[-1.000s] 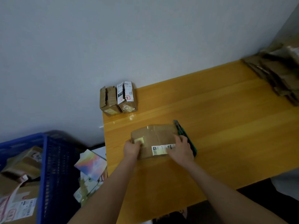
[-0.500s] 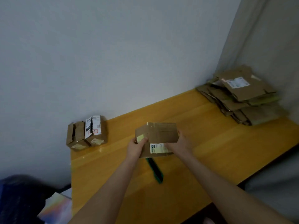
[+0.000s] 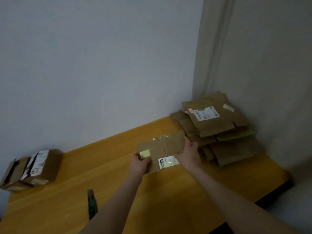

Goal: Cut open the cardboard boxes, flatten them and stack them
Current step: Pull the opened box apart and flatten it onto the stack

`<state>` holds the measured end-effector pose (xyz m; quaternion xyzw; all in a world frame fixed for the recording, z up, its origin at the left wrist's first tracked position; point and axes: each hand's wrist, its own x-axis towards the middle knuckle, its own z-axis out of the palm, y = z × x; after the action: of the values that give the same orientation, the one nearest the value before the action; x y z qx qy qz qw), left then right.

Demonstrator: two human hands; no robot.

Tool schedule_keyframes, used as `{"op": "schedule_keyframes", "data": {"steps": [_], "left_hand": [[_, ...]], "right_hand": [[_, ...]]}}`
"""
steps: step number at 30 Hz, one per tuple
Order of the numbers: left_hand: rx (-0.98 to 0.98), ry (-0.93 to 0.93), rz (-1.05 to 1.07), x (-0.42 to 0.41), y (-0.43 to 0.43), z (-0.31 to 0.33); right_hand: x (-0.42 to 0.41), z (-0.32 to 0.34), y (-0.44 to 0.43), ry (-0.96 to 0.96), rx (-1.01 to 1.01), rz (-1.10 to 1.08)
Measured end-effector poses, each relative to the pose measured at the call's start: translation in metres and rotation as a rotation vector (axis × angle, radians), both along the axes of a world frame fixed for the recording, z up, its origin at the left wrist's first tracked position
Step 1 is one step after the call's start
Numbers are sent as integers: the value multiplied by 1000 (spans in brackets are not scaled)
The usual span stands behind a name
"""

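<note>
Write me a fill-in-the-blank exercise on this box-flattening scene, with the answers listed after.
1. The flattened brown cardboard box is gripped by ____ hands, the left hand and the right hand.
2. The green utility knife lies on the yellow wooden table, touched by ____ hand.
3. The pile of flattened brown cardboard sits at the table's far ____ corner.
4. ____ small brown taped boxes stand at the table's left end.

Answers: both; neither; right; Two.
</note>
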<state>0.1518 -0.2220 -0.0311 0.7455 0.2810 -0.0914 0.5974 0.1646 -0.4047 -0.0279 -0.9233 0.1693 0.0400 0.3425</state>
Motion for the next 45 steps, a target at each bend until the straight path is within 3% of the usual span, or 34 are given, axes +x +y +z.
{"op": "schedule_keyframes", "data": {"steps": [5,16,21,26,36,45], "left_hand": [[38,-34,4,35,-34,13],[123,-175,-271,125,-161,48],[226,-138,-391,162,-230,48],[371,-69,-486,172,-269,36],[866,-60,-512,142,-214,48],[1016,8,-417,69,-99,55]], "right_hand": [[39,11,-31,-42,-74,54],[110,48,-155,-81,-203,-35],[148,48,-212,-33,-377,-25],[169,36,-230,34,-398,110],[159,40,-178,-93,-424,344],[110,50,-54,-137,-413,545]]}}
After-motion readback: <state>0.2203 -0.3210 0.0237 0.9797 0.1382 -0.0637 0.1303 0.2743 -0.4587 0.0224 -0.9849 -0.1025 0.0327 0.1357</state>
